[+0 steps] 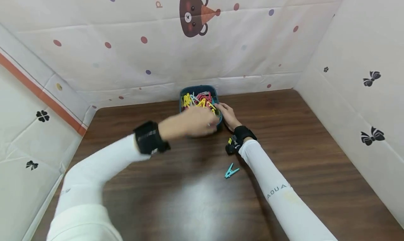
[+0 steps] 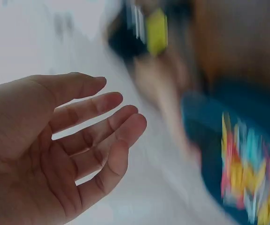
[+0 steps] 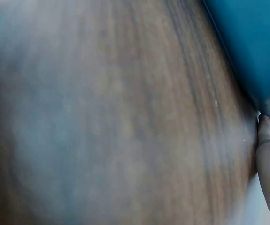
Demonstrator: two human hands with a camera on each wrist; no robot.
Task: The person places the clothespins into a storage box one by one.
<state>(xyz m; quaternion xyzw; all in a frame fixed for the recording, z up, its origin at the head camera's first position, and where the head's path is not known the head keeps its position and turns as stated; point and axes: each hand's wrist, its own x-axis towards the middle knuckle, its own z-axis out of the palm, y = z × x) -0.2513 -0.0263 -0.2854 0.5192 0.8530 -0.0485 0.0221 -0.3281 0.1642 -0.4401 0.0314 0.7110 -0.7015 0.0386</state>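
Note:
A dark teal basket (image 1: 181,96) stands at the back of the table, holding many clothespins (image 1: 202,100) in yellow, pink, blue and white. My left hand (image 1: 192,122), blurred in the head view, is over the basket's front side and hides part of it. In the left wrist view the same hand (image 2: 69,140) has loosely bent fingers with nothing between them. My right hand (image 1: 229,115) lies along the basket's right side, and in the right wrist view its fingers (image 3: 265,127) touch the teal wall (image 3: 257,51) near its edge.
One light-blue clothespin (image 1: 231,171) lies on the brown wooden table (image 1: 151,192), in front of the basket and left of my right forearm. Patterned white sheets (image 1: 126,59) stand behind the table and at both sides.

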